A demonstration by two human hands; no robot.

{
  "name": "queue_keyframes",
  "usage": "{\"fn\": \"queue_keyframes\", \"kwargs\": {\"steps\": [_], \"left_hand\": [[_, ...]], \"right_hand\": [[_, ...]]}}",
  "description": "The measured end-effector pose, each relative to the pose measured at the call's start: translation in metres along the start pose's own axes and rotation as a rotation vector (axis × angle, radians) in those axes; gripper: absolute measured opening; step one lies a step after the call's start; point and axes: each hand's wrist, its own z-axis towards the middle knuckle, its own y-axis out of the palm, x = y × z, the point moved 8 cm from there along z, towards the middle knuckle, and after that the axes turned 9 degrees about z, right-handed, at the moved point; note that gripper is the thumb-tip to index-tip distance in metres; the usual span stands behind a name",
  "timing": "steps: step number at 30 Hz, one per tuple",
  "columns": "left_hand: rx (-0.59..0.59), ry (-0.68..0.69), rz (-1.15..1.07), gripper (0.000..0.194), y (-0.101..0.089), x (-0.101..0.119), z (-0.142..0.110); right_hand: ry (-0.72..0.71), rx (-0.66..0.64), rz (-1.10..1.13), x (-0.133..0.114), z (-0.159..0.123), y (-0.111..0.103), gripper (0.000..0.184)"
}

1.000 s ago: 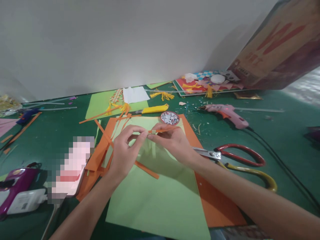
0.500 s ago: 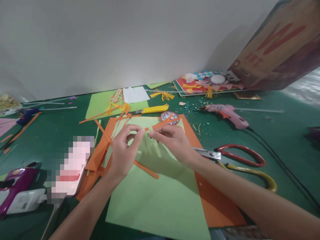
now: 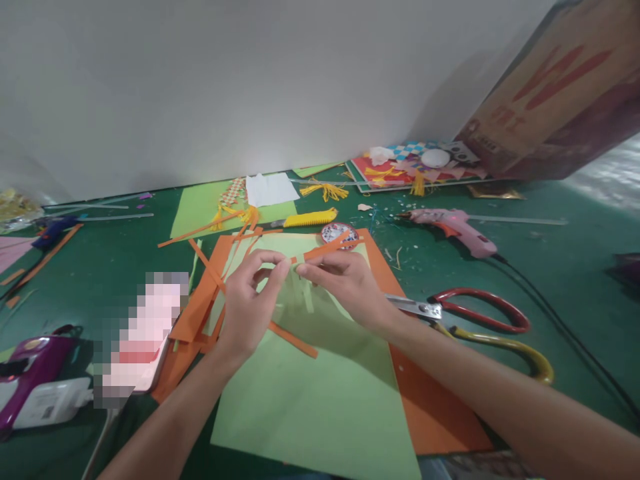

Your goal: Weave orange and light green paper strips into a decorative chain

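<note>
Above a light green paper sheet (image 3: 320, 393), my two hands meet at some thin paper strips. My left hand (image 3: 255, 287) is closed in a pinch on the end of an orange paper strip (image 3: 325, 250). My right hand (image 3: 345, 283) pinches the same small bundle, where the orange strip crosses light green paper strips (image 3: 307, 297) that hang below the fingers. How the strips join is partly hidden by the fingertips. A loose orange strip (image 3: 295, 340) lies on the green sheet just under my hands.
Scissors (image 3: 420, 308) lie right of my right wrist, with a pink glue gun (image 3: 455, 227) and its cord beyond. Behind my hands are a yellow utility knife (image 3: 310, 218) and a round tin (image 3: 340, 235). A phone (image 3: 145, 340) rests at left, beside orange paper pieces (image 3: 193, 320).
The gap between my fingertips has narrowed slightly, and the hanging green strips have shifted a little to the left. Everything else has stayed in place.
</note>
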Motion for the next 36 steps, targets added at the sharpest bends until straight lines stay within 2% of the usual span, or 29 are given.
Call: {"fn": "queue_keyframes", "kwargs": {"steps": [4,7,9,12,14,20,24,27,36], "left_hand": [[-0.006,0.002,0.007,0.012,0.000,0.001,0.000],[-0.008,0.011,0.008,0.012,-0.001,0.002,-0.001],[-0.014,0.015,0.003,0.011,0.000,0.002,-0.001],[-0.031,0.019,0.005,0.011,0.002,0.003,-0.002],[-0.030,0.024,0.012,0.011,0.003,0.004,-0.002],[-0.025,0.062,0.009,0.004,0.004,0.002,-0.003],[-0.028,0.160,0.025,0.012,0.004,0.006,-0.004],[-0.033,0.194,0.040,0.011,0.004,0.009,-0.005],[-0.032,0.153,0.056,0.008,0.004,0.010,-0.004]], "right_hand": [[0.014,-0.011,-0.034,0.002,0.000,0.000,0.024],[0.102,-0.007,-0.004,0.011,0.000,-0.001,0.022],[0.142,-0.001,0.108,0.015,0.001,0.000,0.022],[0.123,0.047,0.316,0.015,0.002,-0.001,0.024],[0.116,0.070,0.378,0.016,0.003,-0.003,0.025],[0.101,0.032,0.398,0.013,0.003,-0.002,0.020],[0.111,0.029,0.397,0.013,0.003,-0.001,0.021],[0.105,0.020,0.391,0.013,0.003,-0.001,0.020],[0.064,-0.012,0.406,0.011,0.002,0.000,0.015]]}}
